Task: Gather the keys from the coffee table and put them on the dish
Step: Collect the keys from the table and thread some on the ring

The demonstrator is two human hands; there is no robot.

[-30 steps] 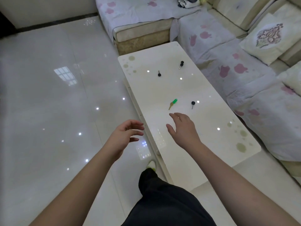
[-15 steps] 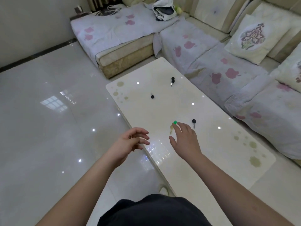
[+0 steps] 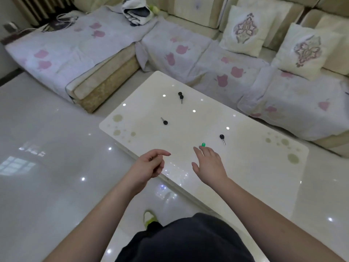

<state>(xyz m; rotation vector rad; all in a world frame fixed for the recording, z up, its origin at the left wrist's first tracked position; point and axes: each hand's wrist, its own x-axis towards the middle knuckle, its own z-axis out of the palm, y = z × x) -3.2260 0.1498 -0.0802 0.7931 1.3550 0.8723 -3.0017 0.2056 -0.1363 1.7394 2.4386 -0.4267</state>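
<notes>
We count four keys on the worktop (image 3: pixel 245 167): three with round black heads and one with a green head. Taking the green key (image 3: pixel 203 144) as our landmark, one black key (image 3: pixel 222 138) lies just to its right, shaft pointing toward us; a second (image 3: pixel 164 121) lies well beyond and to its left; the third (image 3: pixel 181 97) lies farthest off, near the worktop's far end, with its dark reflection beside it. Only the head of the green key shows, since our right hand (image 3: pixel 210 164) covers the rest: the fingers are spread flat and loose over it, fingertips at the green head, and we cannot tell whether they touch it. Our left hand (image 3: pixel 149 165) hovers left of the green key over the worktop's near edge, half curled with the forefinger out, grasping nothing. No dish shows in this view. The worktop is a glossy cream rectangle with rounded corners and olive dots printed at two corners, mirroring ceiling lights. Around it the floor (image 3: pixel 47 167) is polished pale tile. Beyond the green key runs an L-shaped sofa (image 3: pixel 188 53) under lilac covers with pink motifs, carrying two embroidered cushions and one bundle of cloth.
</notes>
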